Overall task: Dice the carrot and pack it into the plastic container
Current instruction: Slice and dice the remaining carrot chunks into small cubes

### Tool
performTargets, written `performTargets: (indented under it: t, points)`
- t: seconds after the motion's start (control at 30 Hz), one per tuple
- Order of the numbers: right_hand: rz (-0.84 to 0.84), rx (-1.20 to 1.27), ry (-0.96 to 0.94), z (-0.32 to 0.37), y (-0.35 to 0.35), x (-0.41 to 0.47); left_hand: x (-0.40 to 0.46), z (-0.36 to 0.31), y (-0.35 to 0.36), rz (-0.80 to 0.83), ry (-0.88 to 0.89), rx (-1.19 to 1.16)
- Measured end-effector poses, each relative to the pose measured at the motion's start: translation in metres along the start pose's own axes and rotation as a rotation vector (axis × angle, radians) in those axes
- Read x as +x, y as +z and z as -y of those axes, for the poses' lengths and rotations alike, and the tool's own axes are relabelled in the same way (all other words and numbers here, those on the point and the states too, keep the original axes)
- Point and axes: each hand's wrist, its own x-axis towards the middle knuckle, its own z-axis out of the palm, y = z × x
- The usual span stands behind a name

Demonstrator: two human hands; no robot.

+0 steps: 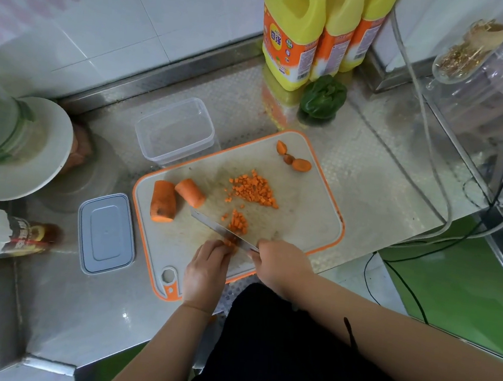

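Observation:
On the white, orange-rimmed cutting board [303, 213] my right hand [280, 265] grips the handle of a knife [210, 221], its blade lying across the board. My left hand [207, 267] holds down carrot strips [230, 243] with curled fingers right at the blade. A pile of diced carrot [253, 189] lies mid-board and a smaller heap [238, 222] sits beside the blade. Two uncut carrot chunks [163, 202] [191, 191] rest at the board's left. Carrot end scraps [296, 161] lie at its far corner. The clear plastic container [174, 130] stands empty behind the board.
The container's grey lid [106, 233] lies left of the board. Yellow oil bottles [293, 34] and a green pepper [323, 97] stand at the back. A white plate with a glass vessel [18, 143] and a sauce bottle [24, 237] sit left. Cables [431, 164] trail right.

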Motion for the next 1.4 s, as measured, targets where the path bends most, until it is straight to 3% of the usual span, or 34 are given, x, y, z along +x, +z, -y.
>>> performTargets:
  t: [0.5,0.73,1.4]
  points:
    - [0.063,-0.005,0.04,0.01,0.01,0.005,0.004,0.005,0.001,0.089,-0.001,-0.022]
    - [0.062,0.109,0.053,0.0,0.003,0.006,-0.001,0.006,-0.006,0.016,-0.017,0.02]
    - [0.045,-0.018,0.028,0.009,0.017,0.009,0.002,0.004,0.0,-0.017,-0.014,0.059]
